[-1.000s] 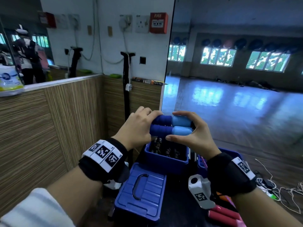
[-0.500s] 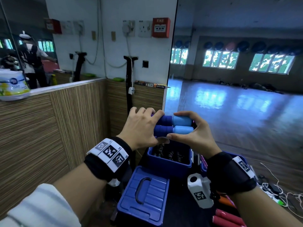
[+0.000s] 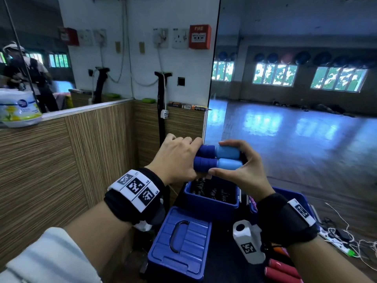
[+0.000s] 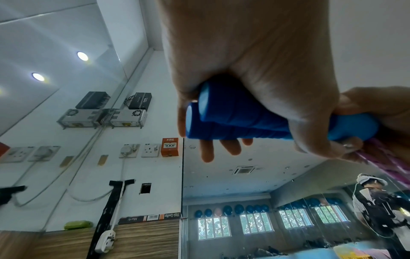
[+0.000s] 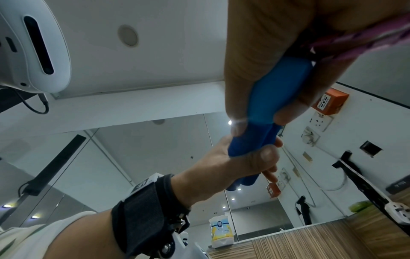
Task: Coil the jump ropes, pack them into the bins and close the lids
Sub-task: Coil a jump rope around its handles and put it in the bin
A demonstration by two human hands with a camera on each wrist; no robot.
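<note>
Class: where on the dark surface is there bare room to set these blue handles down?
A dark strip between the loose blue lid and white tagged device is bare. The open bin already holds ropes; by the red handles it is crowded.

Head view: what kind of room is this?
Likely a gym or dance studio: a wall mirror reflects a wide bare wooden floor, exercise balls sit above the windows, and both hands hold blue jump rope handles.

A white wall fills the upper middle of the frame, carrying a red fire alarm box and sockets, above striped wood panelling that runs along the left. To the right a large mirror shows a glossy floor and bright windows. Round ceiling lights glow at upper left of the left wrist view.
</note>
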